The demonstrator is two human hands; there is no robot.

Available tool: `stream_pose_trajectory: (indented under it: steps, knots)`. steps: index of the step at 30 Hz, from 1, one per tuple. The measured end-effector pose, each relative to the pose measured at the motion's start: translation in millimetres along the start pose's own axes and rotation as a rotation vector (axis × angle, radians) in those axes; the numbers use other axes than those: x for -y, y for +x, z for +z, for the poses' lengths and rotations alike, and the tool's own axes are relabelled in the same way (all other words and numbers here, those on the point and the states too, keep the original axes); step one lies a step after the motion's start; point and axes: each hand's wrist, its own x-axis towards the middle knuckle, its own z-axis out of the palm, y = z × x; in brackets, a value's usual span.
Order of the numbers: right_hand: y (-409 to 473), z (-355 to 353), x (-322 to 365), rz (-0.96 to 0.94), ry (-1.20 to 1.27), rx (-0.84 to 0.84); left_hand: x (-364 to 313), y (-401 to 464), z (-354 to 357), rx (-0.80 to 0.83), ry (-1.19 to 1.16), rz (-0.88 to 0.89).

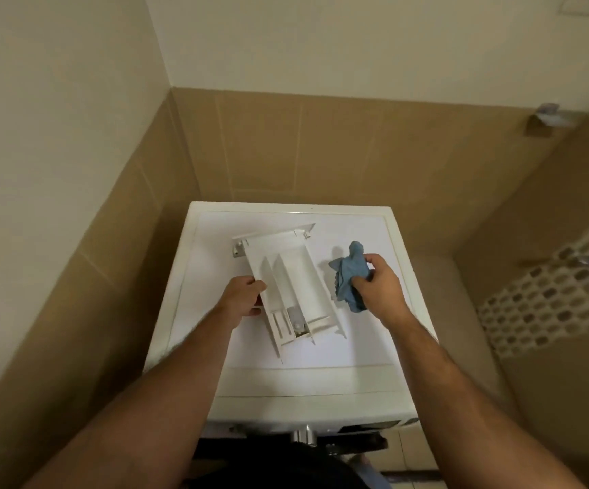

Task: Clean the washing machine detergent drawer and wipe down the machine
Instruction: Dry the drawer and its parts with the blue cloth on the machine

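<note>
The white detergent drawer (293,284) lies removed on top of the white washing machine (367,347), its front panel pointing to the back wall and its compartments facing up. My left hand (243,298) grips the drawer's left side wall. My right hand (377,287) holds a crumpled blue cloth (349,277) just right of the drawer, a little above the machine's top. The cloth does not touch the drawer.
The machine stands in a narrow tiled corner, with beige walls close on the left and behind. A metal fitting (547,118) is on the wall at upper right. A patterned white mat or screen (550,287) lies to the right. The machine's control front (307,428) is below my arms.
</note>
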Motion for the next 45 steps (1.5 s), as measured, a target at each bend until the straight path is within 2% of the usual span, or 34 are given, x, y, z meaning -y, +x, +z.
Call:
stream_pose_trajectory:
  steps: [5,10,12,15,18,21,23,25,28,32,34,37,40,45]
  knots:
    - [-10,12,2,0.047,-0.028,-0.048,-2,20,-7,0.065,0.063,-0.005]
    - [0,16,21,-0.003,-0.178,-0.062,-1,27,-15,0.096,0.013,0.019]
    - [8,20,28,-0.028,-0.218,-0.052,-2,31,-26,-0.023,0.119,0.136]
    - [25,29,38,-0.102,-0.328,-0.062,-17,34,-48,-0.281,0.411,0.342]
    - [49,43,44,-0.205,-0.521,-0.124,-43,44,-66,-0.360,0.544,0.515]
    - [62,62,45,-0.301,-0.657,-0.113,-65,54,-70,-0.309,0.708,0.611]
    - [65,77,38,-0.357,-0.676,0.001,-76,59,-66,-0.231,0.818,0.673]
    - [64,86,32,-0.345,-0.648,0.059,-81,63,-59,-0.116,0.907,0.691]
    - [67,88,33,-0.257,-0.506,-0.002,-81,68,-50,-0.032,0.990,0.652]
    - [76,82,46,-0.130,-0.397,-0.123,-79,69,-45,-0.061,1.043,0.654]
    - [82,85,49,-0.116,-0.400,-0.102,-78,67,-42,-0.077,1.075,0.637]
    - [86,96,46,-0.106,-0.517,-0.093,-75,62,-32,-0.114,1.143,0.644]
    - [86,107,39,-0.146,-0.633,-0.139,-65,55,-19,-0.167,1.306,0.745]
    - [86,111,32,-0.174,-0.670,-0.172,-47,50,-2,-0.084,1.432,0.819]
